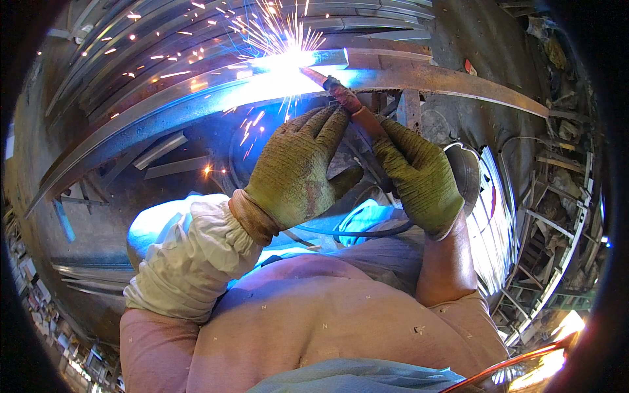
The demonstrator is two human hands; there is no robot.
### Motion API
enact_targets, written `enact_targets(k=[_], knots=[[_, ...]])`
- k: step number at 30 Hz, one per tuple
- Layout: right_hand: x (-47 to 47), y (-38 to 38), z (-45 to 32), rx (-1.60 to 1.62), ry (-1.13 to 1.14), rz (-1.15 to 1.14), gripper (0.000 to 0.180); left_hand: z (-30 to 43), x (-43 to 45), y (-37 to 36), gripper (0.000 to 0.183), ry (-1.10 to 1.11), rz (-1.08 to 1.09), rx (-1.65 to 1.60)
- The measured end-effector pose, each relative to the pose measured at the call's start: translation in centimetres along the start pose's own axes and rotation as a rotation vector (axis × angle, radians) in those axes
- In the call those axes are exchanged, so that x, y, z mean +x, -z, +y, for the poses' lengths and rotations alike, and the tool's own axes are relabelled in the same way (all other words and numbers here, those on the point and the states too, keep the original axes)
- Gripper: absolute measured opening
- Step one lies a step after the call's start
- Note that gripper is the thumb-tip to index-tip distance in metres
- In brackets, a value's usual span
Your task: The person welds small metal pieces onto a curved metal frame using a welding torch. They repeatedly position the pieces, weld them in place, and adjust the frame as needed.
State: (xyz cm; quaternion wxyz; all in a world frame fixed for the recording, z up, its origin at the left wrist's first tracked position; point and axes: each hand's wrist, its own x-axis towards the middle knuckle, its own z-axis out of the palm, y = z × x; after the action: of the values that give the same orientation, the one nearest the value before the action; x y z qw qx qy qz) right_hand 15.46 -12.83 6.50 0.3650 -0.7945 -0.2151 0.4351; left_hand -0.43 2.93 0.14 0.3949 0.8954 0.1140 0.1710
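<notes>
My right hand, in a green work glove, is closed around the handle of a welding torch. The torch's copper-coloured nozzle points up and left to a blinding arc with flying sparks, at a short metal tube that lies along a long steel beam. My left hand, gloved too and with a pale sleeve over the forearm, is stretched flat below the arc, its fingertips beside the torch neck and its thumb apart. Whether the fingertips touch the torch cannot be told. Glare hides the weld spot.
Long metal bars lie side by side beyond the beam. Loose metal offcuts are on the floor below it. A dark cable loops near my body. At the right stands a pale metal frame among clutter.
</notes>
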Motion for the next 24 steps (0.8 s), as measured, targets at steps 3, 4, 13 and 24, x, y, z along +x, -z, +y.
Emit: enact_targets(k=[3, 4, 13, 24], knots=[[-0.2, 0.0, -0.5, -0.008, -0.009, -0.006, 0.047, 0.0, 0.0, 0.0, 0.092, -0.008, 0.000, 0.005], [-0.2, -0.1, -0.6, -0.005, -0.012, -0.004, 0.047, -0.1, 0.0, 0.0, 0.093, -0.012, 0.003, 0.007], [-0.3, -0.4, -0.2, 0.084, -0.006, 0.002, 0.047, -0.2, -0.2, -0.2, 0.092, 0.021, -0.017, 0.001], [-1.2, -0.8, 3.4, 0.096, 0.108, -0.114, 0.050, 0.6, -0.8, 0.0, 0.079, -0.034, -0.062, -0.071]])
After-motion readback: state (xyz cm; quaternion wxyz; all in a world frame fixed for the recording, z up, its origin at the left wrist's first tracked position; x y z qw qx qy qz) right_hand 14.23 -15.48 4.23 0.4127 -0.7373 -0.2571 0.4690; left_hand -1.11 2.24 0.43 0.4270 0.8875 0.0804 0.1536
